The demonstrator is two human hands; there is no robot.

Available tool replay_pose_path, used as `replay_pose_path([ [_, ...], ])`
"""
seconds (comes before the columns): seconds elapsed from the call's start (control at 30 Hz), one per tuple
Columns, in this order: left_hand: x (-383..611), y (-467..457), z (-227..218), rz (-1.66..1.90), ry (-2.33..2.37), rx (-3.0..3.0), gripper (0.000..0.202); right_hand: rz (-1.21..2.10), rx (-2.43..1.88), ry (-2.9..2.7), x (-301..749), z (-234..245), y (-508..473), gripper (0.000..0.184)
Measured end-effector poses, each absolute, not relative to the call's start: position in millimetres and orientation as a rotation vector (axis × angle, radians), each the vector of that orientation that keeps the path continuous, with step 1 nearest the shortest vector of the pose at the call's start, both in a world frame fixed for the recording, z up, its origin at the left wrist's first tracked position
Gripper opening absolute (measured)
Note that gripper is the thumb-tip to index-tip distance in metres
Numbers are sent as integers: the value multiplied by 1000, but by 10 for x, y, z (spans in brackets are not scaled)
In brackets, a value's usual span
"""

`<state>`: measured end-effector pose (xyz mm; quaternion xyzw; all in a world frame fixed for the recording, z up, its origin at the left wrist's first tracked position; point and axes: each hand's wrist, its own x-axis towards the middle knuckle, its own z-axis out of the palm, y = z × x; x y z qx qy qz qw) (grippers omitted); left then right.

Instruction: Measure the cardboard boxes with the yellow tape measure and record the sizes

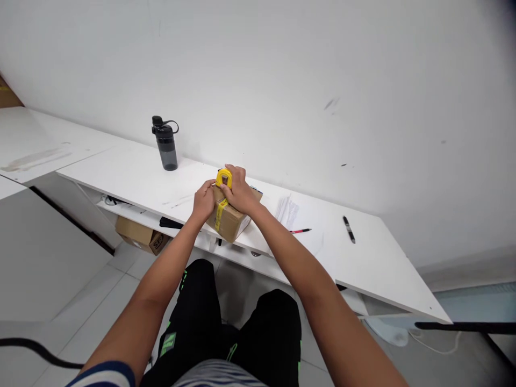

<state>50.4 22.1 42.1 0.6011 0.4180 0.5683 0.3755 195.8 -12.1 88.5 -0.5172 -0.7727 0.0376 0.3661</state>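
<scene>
A yellow tape measure [224, 178] is in my right hand [241, 192], whose fingers wrap around its case above the far end of a small brown cardboard box [233, 223]. My left hand [204, 202] is closed at the box's far left edge, with its fingertips close to the tape measure. What those fingertips pinch is too small to make out. Yellow printed tape [220, 214] runs along the top of the box and down its near side. The box sits at the front edge of a white desk [129, 161].
A dark water bottle [166, 148] stands upright near the wall. Right of the box lie papers [288, 212], a red and black pen [301, 231] and a black marker [349, 229]. Another cardboard box [139, 235] is beneath the desk at left.
</scene>
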Motion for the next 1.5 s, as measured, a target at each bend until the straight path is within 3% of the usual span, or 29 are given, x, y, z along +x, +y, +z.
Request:
replay_pose_path([
  [0.27,486,109,511,1394,1110,1600,38,126,-1305,-2031,1970,896,-155,67],
  [0.53,490,115,483,1402,1107,1598,45,55,-1302,-2074,1901,917,-167,53],
  [1.03,550,75,507,1423,1158,1510,26,-16,-1559,-1936,1859,986,-285,55],
  [1.5,520,220,475,1376,1207,1588,30,-40,-1658,-2104,2018,1166,-565,55],
])
